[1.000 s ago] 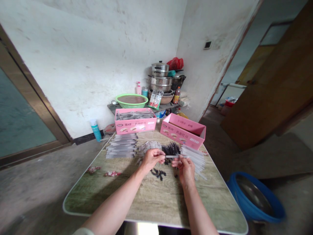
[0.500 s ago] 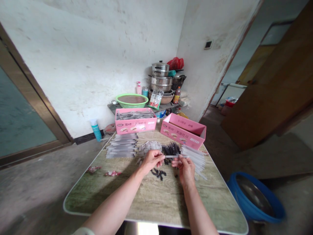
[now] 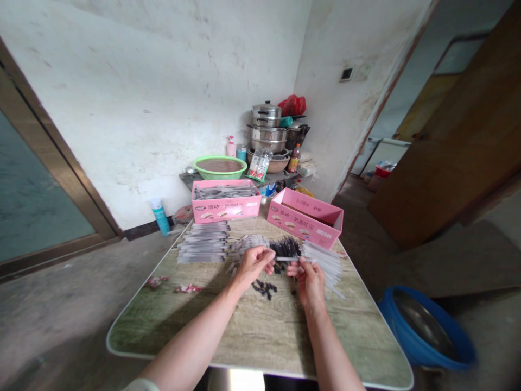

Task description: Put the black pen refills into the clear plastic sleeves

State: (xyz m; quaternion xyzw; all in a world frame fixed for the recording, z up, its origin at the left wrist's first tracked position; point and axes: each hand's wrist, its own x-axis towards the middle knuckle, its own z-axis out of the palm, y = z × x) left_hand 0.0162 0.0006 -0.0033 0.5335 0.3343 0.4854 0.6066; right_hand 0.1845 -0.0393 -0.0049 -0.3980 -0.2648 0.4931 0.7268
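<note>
Two forearms: on my head feed both reach in from the bottom edge, converging over the table; the left slants well to the right, the right leans slightly left and stands steeper.
Left hand: knuckles up, wrist bent a little, thumb and forefinger narrowed to a pinch on the near-level tube's left end; I cannot judge how firm.
Right hand: turned inward, thumb and forefinger holding the tube's other end, remaining fingers loosely curled beneath and pointing left.
Thin tube: between the two hands, above the tabletop, in front of the dark bristly pile.
Black bits: scattered on the table just below the gap between my view of the hands.
White pieces: heaped just beyond the left hand; too small for me to name.
Stacked tubes: dark-ended, lying in a row on the table's left.
Clear tubes: fanned out just beside the right hand, partly behind it.
Filled pink box: at the far side, behind the stacked tubes, many tubes inside.
Second pink box: angled, behind the clear tubes.
</note>
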